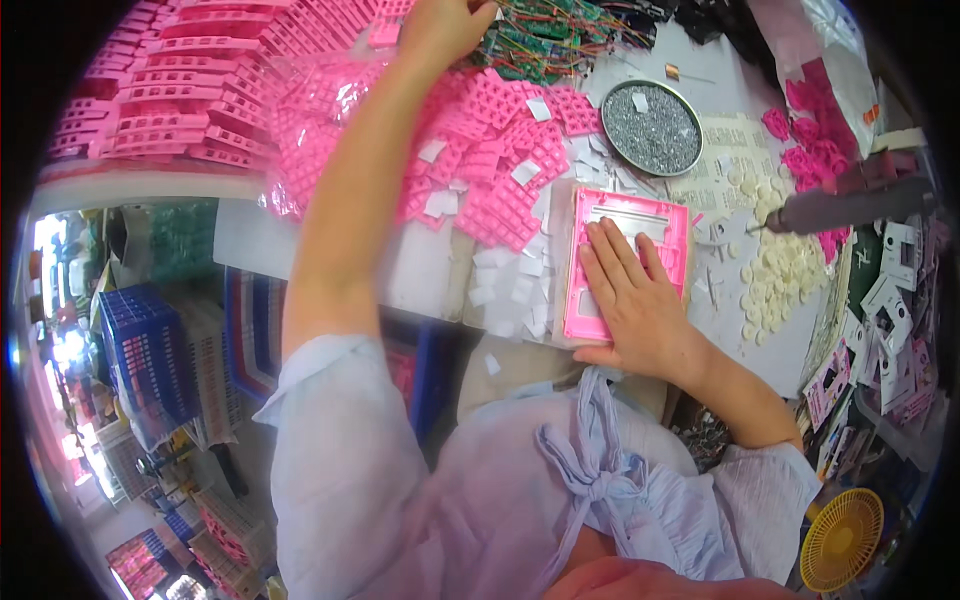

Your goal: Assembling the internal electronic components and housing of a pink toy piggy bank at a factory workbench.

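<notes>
My right hand (640, 305) lies flat, fingers stretched, on a pink rectangular plastic housing (678, 235) at the table's near edge. A clear or silvery window strip shows in its upper part; my palm hides much of the rest. At the far edge, my left hand (447, 32) reaches over to a heap of green circuit boards (535, 45) with thin coloured wires. Its fingertips are pressed together, and whatever they pinch is cut off or too small to make out. Pink keypad-like sheets (495, 165) are piled between the two hands, with small white paper pieces on them.
A round metal dish (652, 128) of small screws sits beyond the housing. To the right are an electric screwdriver (850, 205), cream-coloured discs (780, 285) and dark pink parts (810, 160). Stacked pink casings (190, 80) fill the far left. A yellow basket (842, 540) stands low at right.
</notes>
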Demonstrator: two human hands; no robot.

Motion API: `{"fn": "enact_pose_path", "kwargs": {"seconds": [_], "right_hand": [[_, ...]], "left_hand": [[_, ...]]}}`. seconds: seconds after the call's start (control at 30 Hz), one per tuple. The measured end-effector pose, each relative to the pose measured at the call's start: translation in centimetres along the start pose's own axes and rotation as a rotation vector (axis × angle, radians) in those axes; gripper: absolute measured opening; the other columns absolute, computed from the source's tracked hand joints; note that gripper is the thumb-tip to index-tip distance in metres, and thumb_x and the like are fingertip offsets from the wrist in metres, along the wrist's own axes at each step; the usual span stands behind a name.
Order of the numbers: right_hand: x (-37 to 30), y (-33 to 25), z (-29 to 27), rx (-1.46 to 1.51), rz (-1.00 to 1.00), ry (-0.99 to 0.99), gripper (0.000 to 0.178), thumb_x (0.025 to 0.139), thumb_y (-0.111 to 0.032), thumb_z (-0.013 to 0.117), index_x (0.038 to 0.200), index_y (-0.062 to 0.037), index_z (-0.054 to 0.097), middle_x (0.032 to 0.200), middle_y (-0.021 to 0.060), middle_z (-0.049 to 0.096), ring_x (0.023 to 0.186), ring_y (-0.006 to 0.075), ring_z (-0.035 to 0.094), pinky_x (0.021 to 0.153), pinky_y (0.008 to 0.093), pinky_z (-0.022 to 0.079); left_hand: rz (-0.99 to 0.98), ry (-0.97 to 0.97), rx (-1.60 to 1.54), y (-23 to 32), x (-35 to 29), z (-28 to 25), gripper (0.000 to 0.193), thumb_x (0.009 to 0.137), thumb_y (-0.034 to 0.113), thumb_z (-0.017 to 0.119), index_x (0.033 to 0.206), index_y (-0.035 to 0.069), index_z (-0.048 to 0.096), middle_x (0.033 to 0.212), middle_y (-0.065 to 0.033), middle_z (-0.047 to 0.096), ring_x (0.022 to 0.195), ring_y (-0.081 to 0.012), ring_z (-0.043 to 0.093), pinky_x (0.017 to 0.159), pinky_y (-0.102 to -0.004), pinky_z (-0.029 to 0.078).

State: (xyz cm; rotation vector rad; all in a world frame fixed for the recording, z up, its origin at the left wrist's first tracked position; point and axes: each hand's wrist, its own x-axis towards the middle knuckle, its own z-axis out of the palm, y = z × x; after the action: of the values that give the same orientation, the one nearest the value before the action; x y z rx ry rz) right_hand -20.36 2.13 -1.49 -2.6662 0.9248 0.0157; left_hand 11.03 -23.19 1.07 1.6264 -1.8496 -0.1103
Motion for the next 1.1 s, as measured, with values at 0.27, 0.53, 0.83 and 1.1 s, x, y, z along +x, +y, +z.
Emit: {"fn": "enact_pose_path", "kwargs": {"seconds": [0.27, 0.53, 0.83, 1.1], "right_hand": [[-0.4, 0.4, 0.8, 0.023, 0.021, 0.045, 0.117, 0.069, -0.062, 0.078, 0.152, 0.0085, 0.036, 0.164, 0.0268, 0.027, 0.155, 0.0398, 0.022, 0.122, 0.0596, 0.021], [-0.8, 0.6, 0.8, 0.048, 0.019, 0.051, 0.116, 0.069, -0.058, 0.081, 0.152, 0.0084, 0.034, 0.165, 0.0266, 0.025, 0.156, 0.0401, 0.02, 0.122, 0.0605, 0.02], [-1.1, 3.2, -1.5, 0.437, -0.184, 0.438, 0.084, 0.079, -0.044, 0.078, 0.147, -0.0039, 0.05, 0.153, 0.021, 0.044, 0.138, 0.0361, 0.044, 0.113, 0.0511, 0.037], [5.1, 1.6, -5.0, 1.468, 0.145, 0.702, 0.031, 0.095, -0.02, 0.069, 0.119, -0.0013, 0.063, 0.105, 0.0066, 0.067, 0.097, 0.0109, 0.062, 0.085, 0.0295, 0.05]], "left_hand": [[-0.341, -0.52, 0.6, -16.4, 8.4, 4.2, 0.053, 0.079, 0.043, 0.08, 0.113, 0.002, 0.074, 0.107, -0.014, 0.076, 0.097, -0.0296, 0.072, 0.083, -0.0443, 0.056], [-0.459, -0.347, 0.102, -9.2, 5.6, 3.3, 0.033, 0.078, 0.021, 0.083, 0.105, 0.004, 0.075, 0.091, -0.0119, 0.076, 0.088, -0.0299, 0.074, 0.082, -0.042, 0.058], [0.629, 0.697, -0.044, 5.2, -3.9, -6.0, 0.014, 0.073, 0.01, 0.08, 0.08, 0.007, 0.068, 0.084, -0.0097, 0.067, 0.079, -0.0297, 0.065, 0.072, -0.0422, 0.05], [0.776, 0.148, -0.039, 13.8, -17.1, -5.0, 0.031, 0.059, 0.012, 0.081, 0.084, 0.014, 0.063, 0.095, -0.0032, 0.063, 0.09, -0.0259, 0.062, 0.081, -0.041, 0.042]]}}
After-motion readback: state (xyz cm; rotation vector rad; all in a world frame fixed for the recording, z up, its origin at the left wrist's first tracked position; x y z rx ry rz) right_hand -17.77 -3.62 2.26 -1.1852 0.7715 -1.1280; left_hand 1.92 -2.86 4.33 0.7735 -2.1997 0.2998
